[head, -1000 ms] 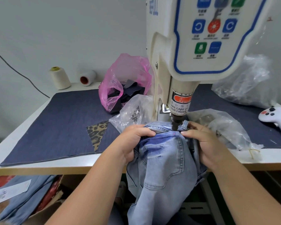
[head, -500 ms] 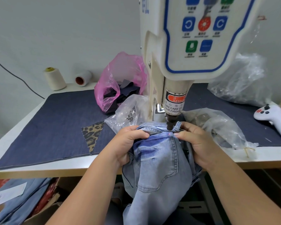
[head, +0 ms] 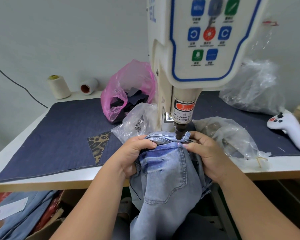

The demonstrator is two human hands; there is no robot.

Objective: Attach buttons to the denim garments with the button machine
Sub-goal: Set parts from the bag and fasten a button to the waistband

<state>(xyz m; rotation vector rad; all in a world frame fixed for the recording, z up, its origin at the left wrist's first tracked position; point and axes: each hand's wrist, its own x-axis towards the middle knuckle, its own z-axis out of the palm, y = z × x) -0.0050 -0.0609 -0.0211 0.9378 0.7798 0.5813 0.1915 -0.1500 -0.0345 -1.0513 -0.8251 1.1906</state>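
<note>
A cream button machine (head: pixel 194 54) with a blue-edged control panel stands at the table's middle. Its dark punch tip (head: pixel 179 134) sits just above the waistband of light blue denim jeans (head: pixel 168 174), which hang off the table's front edge. My left hand (head: pixel 135 153) grips the bunched waistband left of the punch. My right hand (head: pixel 204 153) grips the waistband on the right, fingertips close to the punch. A small red light dot shows on the denim under the tip. A clear bag of metal buttons (head: pixel 137 123) lies left of the machine.
A dark denim mat (head: pixel 59 135) with a leopard-print patch (head: pixel 98 146) covers the table. A pink bag of scraps (head: pixel 128 94), two thread cones (head: pixel 58 86) and crumpled clear bags (head: pixel 249 87) stand behind. A white controller (head: pixel 289 129) lies at right. More jeans (head: pixel 21 213) lie under the table at left.
The view has shifted slightly. Both hands keep their grip on the waistband under the punch, with only small adjustments of the denim.
</note>
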